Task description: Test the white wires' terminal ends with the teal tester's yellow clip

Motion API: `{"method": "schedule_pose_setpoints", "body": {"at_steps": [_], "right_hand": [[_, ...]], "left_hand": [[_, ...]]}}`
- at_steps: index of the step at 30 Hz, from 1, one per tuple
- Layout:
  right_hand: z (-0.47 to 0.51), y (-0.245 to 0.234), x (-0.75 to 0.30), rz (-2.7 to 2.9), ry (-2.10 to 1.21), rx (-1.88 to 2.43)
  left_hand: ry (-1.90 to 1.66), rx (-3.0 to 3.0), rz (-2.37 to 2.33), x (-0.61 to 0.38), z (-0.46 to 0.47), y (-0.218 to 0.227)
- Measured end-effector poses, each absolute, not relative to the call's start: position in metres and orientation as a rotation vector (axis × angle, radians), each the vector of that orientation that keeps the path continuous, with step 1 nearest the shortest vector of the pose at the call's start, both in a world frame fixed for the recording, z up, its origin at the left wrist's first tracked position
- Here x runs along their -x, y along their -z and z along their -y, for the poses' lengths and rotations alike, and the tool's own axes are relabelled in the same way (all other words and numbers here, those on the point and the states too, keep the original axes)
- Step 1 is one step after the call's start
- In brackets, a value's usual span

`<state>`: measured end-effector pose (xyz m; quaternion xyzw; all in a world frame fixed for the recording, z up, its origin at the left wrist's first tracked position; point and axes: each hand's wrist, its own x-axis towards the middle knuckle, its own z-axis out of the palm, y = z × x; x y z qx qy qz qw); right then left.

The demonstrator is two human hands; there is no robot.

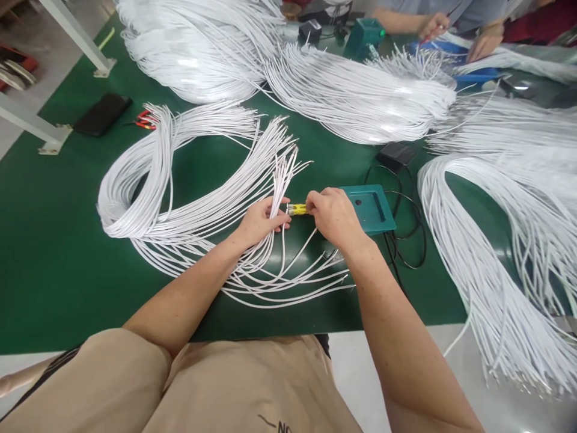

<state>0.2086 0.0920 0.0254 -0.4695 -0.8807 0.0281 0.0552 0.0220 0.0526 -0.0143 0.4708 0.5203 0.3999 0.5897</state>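
My left hand (261, 221) is closed around a small bunch of white cables (280, 180), whose metal-tipped ends stick up above the fingers. My right hand (336, 215) has its fingers pinched together at the right end of a yellow piece with dark marks (297, 209). What lies between those fingertips is hidden. A shallow teal box (374, 207) sits just behind the right hand, partly covered by it. Beneath both hands, loose cable ends spread across the green table (288, 322). To the left lies a large looped bundle of white cables (121, 198).
More white cable bundles (360, 96) lie at the back and right. A black adapter (396, 156) with black cords is beyond the teal box. A dark phone (103, 114) and red-handled pliers (145, 120) lie at left. Across the table, another person's hands (435, 27) are at work.
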Motion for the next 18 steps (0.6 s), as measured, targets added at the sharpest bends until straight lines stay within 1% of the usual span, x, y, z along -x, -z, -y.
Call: {"method": "schedule_pose_setpoints", "body": {"at_steps": [9, 18], "right_hand": [[-0.0913, -0.0288, -0.2078, 2.679, -0.094, 1.466], [-0.0938, -0.0256, -0.2081, 2.686, -0.044, 1.448]], "left_hand": [[-0.951, -1.239, -1.353, -0.0236, -0.0499, 0.0228], [-0.916, -1.387, -1.468, -0.0257, -0.0480, 0.0188]]}}
